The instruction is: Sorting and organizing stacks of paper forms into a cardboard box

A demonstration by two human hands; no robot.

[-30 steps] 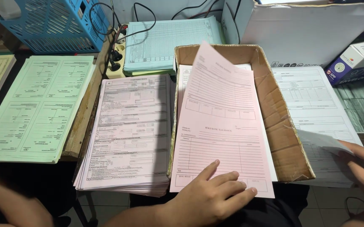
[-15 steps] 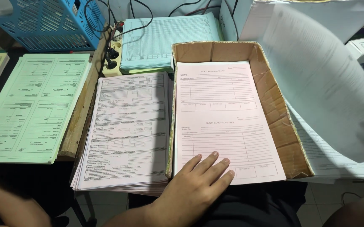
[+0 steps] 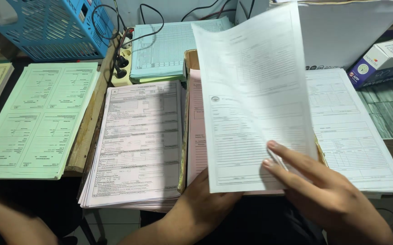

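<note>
My right hand (image 3: 328, 199) pinches the lower right corner of a white printed form (image 3: 251, 90) and holds it tilted above the cardboard box (image 3: 183, 136). The form covers most of the box. A pink form (image 3: 196, 131) lies inside the box, showing only along its left side. My left hand (image 3: 205, 204) rests flat at the near edge of the pink form and grips nothing; its fingertips are hidden under the white form.
A stack of white forms (image 3: 355, 136) lies right of the box and a pale pink stack (image 3: 137, 140) left of it. Green forms (image 3: 37, 118), a blue-green stack (image 3: 169, 45), a power strip (image 3: 123, 63) and a blue basket (image 3: 55, 27) sit further left and behind. A paper carton (image 3: 382, 59) stands at the right.
The pink form settled flat in the box. My right hand lifted a white form off the right stack and swung it left over the box. My left hand stayed at the box's near edge.
</note>
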